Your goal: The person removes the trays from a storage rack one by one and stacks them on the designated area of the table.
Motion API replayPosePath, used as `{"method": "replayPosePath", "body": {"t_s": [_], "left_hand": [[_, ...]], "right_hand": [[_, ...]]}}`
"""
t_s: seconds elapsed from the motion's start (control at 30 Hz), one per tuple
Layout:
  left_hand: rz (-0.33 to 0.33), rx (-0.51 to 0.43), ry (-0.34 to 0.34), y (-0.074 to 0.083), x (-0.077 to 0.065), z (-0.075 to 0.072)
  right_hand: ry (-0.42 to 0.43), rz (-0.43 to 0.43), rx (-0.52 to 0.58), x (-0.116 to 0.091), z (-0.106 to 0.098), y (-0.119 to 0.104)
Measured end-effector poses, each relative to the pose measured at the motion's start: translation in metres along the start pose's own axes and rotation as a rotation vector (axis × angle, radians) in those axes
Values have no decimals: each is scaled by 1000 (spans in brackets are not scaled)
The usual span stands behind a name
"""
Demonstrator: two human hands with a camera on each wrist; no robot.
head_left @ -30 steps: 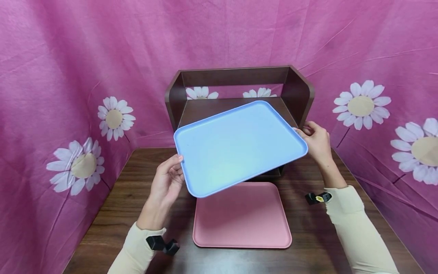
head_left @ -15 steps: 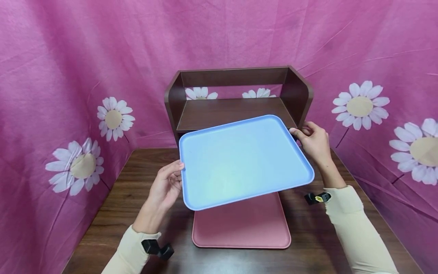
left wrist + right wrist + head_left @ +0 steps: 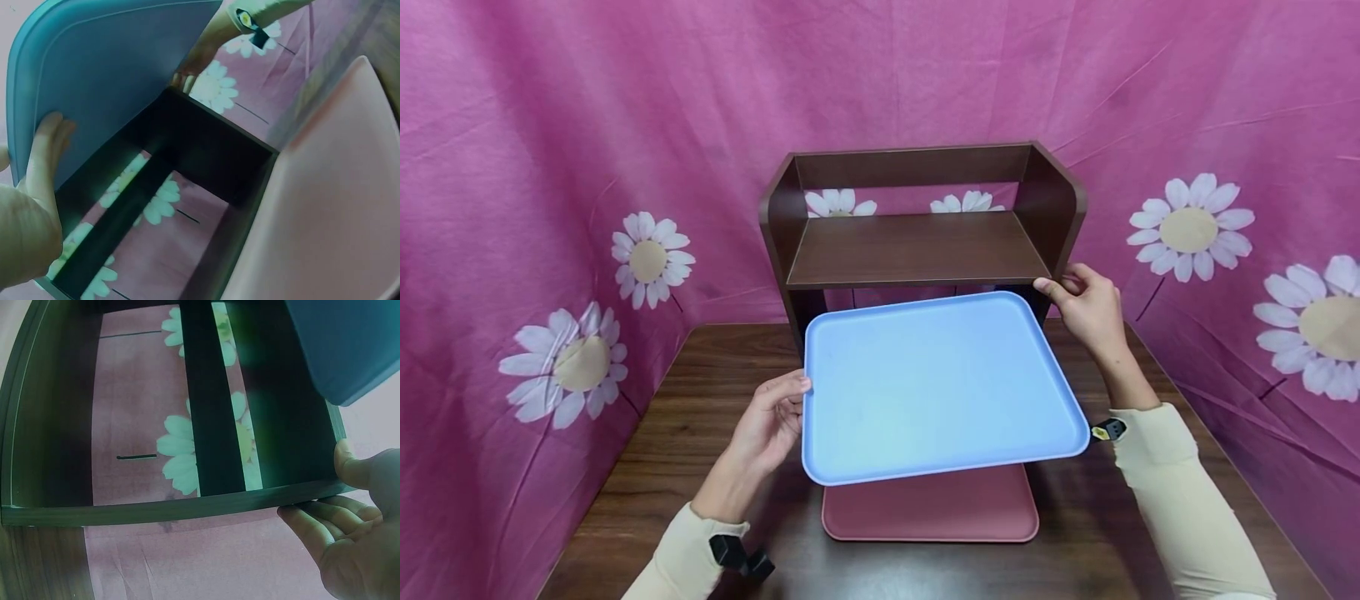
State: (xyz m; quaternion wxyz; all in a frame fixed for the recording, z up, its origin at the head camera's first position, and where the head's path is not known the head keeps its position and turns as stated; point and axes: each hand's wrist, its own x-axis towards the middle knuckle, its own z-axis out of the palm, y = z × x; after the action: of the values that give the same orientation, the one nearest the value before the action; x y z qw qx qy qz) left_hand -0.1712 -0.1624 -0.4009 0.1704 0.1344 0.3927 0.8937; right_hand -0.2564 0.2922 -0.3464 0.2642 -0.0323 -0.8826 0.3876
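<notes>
In the head view my left hand (image 3: pixel 771 425) pinches a blue rectangular tray (image 3: pixel 940 383) at its left edge, thumb on the upper face. The left wrist view shows the fingers (image 3: pixel 45 147) spread against the tray's underside. Held up, the tray tilts toward me, in front of a dark brown wooden shelf (image 3: pixel 917 250). My right hand (image 3: pixel 1090 308) grips the shelf's right side panel; in the right wrist view its thumb lies inside the corner and the other fingers outside. Beneath the blue tray a pink tray (image 3: pixel 932 512) lies on the table, its back part hidden.
The wooden table (image 3: pixel 647 500) extends to both sides of the trays. A pink curtain (image 3: pixel 895 75) with white daisies surrounds it at the back and sides. Under the shelf's upper board is an open-fronted lower compartment (image 3: pixel 140 412) with a crossbar at the back.
My left hand has lowered the blue tray toward me and turned it more level, uncovering the shelf's upper board and covering more of the pink tray. My right hand stays on the shelf's side.
</notes>
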Motion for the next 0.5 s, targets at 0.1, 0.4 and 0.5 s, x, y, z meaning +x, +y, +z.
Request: {"method": "replayPosePath", "body": {"t_s": [0.1, 0.4, 0.5], "left_hand": [[-13, 5, 0, -5, -1, -5], [-45, 28, -13, -18, -2, -24], [-54, 34, -9, -23, -1, -30]], "right_hand": [[0, 1, 3, 0, -1, 0], [-10, 4, 14, 0, -1, 1], [-9, 9, 16, 0, -1, 2]]}}
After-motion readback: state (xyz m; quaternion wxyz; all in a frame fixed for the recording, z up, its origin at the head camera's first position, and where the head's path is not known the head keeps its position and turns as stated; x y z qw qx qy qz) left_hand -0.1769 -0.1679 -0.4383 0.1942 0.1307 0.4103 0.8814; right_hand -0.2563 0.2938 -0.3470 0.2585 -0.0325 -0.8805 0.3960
